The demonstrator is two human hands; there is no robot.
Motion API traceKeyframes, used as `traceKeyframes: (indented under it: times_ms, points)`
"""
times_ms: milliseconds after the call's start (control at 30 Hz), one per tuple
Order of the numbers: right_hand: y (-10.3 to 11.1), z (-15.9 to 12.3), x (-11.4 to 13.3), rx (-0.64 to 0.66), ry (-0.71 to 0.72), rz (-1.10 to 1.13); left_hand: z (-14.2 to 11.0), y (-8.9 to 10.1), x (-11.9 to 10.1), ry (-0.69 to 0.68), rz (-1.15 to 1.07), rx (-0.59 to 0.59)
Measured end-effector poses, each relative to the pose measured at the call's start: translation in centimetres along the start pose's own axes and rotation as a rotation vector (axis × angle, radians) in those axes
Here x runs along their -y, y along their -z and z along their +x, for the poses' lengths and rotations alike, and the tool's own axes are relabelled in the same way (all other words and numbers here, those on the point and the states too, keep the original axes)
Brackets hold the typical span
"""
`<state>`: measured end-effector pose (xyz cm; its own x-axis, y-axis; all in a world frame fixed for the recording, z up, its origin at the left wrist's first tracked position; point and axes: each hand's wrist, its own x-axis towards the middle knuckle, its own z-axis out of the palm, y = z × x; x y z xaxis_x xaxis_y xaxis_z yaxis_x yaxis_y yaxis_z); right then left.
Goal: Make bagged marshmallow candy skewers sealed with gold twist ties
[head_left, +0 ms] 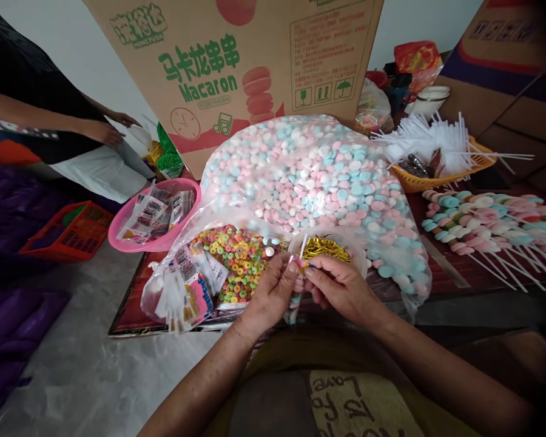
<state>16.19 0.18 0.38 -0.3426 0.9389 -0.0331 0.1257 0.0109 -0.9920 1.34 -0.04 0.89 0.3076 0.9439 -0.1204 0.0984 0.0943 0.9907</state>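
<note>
My left hand (pixel 275 288) is closed around a marshmallow skewer (pixel 293 308), held at the table's near edge. Its white stick (pixel 304 244) points up between my hands, and pastel pieces show below my fingers. My right hand (pixel 343 288) pinches at the stick's base, where a bit of printed wrapper shows; my fingers hide the exact grip. Just behind, a clear bowl (pixel 360 252) holds gold twist ties (pixel 327 247). Colourful ring candies (pixel 239 261) lie left of my hands, beside a fan of printed wrappers (pixel 186 291). A big plastic bag of pastel marshmallows (pixel 300 170) spreads behind.
A Macaron carton (pixel 273 54) stands at the back. A pink basket (pixel 195 203) of wrappers is at left; a yellow basket (pixel 437 181) of white sticks and finished skewers (pixel 495 221) are at right. Another person (pixel 73 121) stands at far left, near an orange crate (pixel 82 233).
</note>
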Motion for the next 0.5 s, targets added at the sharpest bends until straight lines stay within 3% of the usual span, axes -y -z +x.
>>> traceKeyframes:
  times_ms: [67, 133, 233, 333, 433, 500]
  points:
    - [-0.1, 0.0, -0.1, 0.024, -0.077, 0.117, -0.2, 0.4, -0.4, 0.013, 0.037, 0.153]
    - [0.0, 0.1, -0.2, 0.016, -0.051, 0.069, -0.3, 1.1, -0.9, -0.007, 0.190, 0.212]
    - [0.0, 0.1, 0.1, -0.075, 0.215, -0.321, -0.3, 2.1, -1.8, -0.063, 0.452, 0.251]
    - [-0.3, 0.2, 0.4, -0.177, 0.403, -0.543, -0.1, 2.8, -2.4, -0.087, 0.478, 0.405]
    - [-0.6, 0.4, 0.2, -0.164, 0.301, -0.486, 0.1, 2.5, -2.3, -0.079, 0.427, 0.524]
    - [-0.6, 0.6, -0.2, -0.142, 0.253, -0.494, 0.2, 2.1, -1.9, -0.060, 0.482, 0.439]
